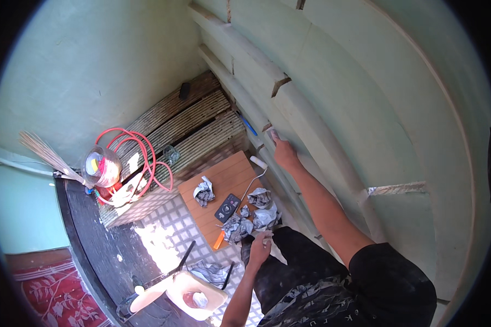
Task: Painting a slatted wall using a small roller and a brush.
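My right arm reaches out to the pale green panelled wall (333,131). At its end, my right hand (285,153) presses its fingertips on a ledge beside a short brown gap in the trim. A small whitish patch shows at those fingertips, too small to name. Close to my thigh, my left hand (260,249) is closed, with something whitish at its fingers that I cannot make out. Just beyond it, crumpled paper (237,228) lies on a small wooden table (202,215). A dark device with buttons (227,208) and a small white paint roller (258,162) rest there too.
A slatted wooden bench (193,117) stands in the far corner, bearing a red hose (154,158) and a clear round tub (102,168). A stick broom (52,155) leans at left. Near the lower edge sits a cream container (193,294). An orange-handled tool (219,240) lies at the table edge.
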`<state>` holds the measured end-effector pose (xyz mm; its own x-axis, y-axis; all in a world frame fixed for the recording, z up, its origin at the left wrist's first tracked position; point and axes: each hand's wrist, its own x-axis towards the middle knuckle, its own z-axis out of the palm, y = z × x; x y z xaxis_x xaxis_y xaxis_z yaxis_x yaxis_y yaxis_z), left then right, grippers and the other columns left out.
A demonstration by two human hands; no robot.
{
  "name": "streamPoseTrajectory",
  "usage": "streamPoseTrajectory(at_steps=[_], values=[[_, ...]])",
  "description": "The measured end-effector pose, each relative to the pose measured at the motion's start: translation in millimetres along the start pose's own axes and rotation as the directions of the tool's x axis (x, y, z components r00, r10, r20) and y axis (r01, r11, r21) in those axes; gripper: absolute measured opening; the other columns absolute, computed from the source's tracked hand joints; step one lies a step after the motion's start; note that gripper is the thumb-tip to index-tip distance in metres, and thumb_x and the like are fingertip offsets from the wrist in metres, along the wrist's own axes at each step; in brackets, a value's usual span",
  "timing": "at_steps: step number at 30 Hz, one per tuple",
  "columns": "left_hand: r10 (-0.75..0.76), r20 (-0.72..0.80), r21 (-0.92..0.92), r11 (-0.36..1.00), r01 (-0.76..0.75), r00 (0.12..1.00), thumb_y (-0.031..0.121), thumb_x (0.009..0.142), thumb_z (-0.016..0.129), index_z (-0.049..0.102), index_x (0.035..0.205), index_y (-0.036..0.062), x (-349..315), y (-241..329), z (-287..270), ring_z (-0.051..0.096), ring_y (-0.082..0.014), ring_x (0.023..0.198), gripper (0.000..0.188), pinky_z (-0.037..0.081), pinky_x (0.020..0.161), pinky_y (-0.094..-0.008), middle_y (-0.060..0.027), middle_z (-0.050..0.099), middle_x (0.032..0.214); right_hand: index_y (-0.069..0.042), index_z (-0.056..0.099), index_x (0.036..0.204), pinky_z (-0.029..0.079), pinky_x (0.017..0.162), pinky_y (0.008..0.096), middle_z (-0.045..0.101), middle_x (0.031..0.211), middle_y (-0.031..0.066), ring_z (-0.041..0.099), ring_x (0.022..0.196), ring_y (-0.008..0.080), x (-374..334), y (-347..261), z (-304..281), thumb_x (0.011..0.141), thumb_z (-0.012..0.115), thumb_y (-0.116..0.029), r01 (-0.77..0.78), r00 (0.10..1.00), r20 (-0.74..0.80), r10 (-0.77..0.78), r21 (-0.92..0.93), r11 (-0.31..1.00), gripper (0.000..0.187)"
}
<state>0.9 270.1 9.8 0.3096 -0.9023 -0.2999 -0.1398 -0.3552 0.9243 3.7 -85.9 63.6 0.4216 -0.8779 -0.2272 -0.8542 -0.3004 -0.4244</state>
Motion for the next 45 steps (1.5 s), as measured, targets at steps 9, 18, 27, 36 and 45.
streamPoseTrajectory(at_steps=[9, 18, 27, 36, 45], values=[[-0.004, 0.014, 0.051, 0.999, 0.003, 1.000, 0.002, 0.078, 0.056, 0.056, 0.110, 0.0021, -6, -26, -3, 0.064, -0.0281, 0.092, 0.032, 0.053, 0.066, -0.0315, -0.0145, 0.063, 0.105, -0.022, 0.039, 0.140, 0.051, 0.080, 0.0498, 0.064, 0.099, 0.0224, 0.063, 0.094, 0.0394, 36, -3, 0, 0.087, 0.046, -0.009, -0.028, 0.997, -0.064, 0.030, 0.031, 0.999, 0.055], [0.000, 0.018, 0.064, 0.998, -0.002, 1.000, -0.002, 0.079, 0.055, 0.056, 0.110, 0.0019, -36, -34, -18, 0.065, -0.0262, 0.091, 0.031, 0.054, 0.067, -0.0305, -0.0162, 0.064, 0.100, -0.022, 0.039, 0.140, 0.052, 0.081, 0.0482, 0.064, 0.102, 0.0204, 0.064, 0.094, 0.0368, 2, -14, 3, 0.088, 0.044, -0.010, -0.117, 0.990, -0.072, 0.120, 0.055, 0.992, 0.054], [0.017, 0.062, 0.029, 0.999, -0.019, 0.998, -0.005, 0.080, 0.051, 0.056, 0.113, 0.0036, -50, -21, -41, 0.064, -0.0203, 0.095, 0.034, 0.051, 0.070, -0.0277, -0.0101, 0.063, 0.106, -0.027, 0.034, 0.142, 0.052, 0.080, 0.0470, 0.064, 0.100, 0.0209, 0.064, 0.093, 0.0360, -35, 3, -1, 0.088, 0.044, -0.006, -0.158, 0.987, -0.006, 0.158, -0.004, 0.987, 0.059], [0.063, 0.064, 0.158, 0.985, -0.073, 0.996, -0.005, 0.077, 0.053, 0.054, 0.115, 0.0032, -33, 1, -82, 0.060, -0.0188, 0.099, 0.039, 0.049, 0.066, -0.0247, -0.0131, 0.048, 0.130, -0.033, 0.027, 0.145, 0.054, 0.075, 0.0446, 0.066, 0.095, 0.0168, 0.067, 0.089, 0.0322, -135, 34, 3, 0.087, 0.047, -0.006, -0.230, 0.973, -0.003, 0.230, -0.073, 0.970, 0.068], [0.408, 0.219, 0.267, 0.848, -0.457, 0.886, -0.004, 0.076, 0.053, 0.044, 0.129, 0.0032, 25, 66, -86, 0.044, -0.0333, 0.121, 0.054, 0.045, 0.090, -0.0357, -0.0191, 0.032, 0.144, -0.030, 0.026, 0.145, 0.054, 0.074, 0.0478, 0.063, 0.098, 0.0208, 0.066, 0.088, 0.0350, -302, 98, -11, 0.085, 0.046, -0.004, -0.403, 0.903, 0.122, 0.413, -0.101, 0.910, 0.069]])
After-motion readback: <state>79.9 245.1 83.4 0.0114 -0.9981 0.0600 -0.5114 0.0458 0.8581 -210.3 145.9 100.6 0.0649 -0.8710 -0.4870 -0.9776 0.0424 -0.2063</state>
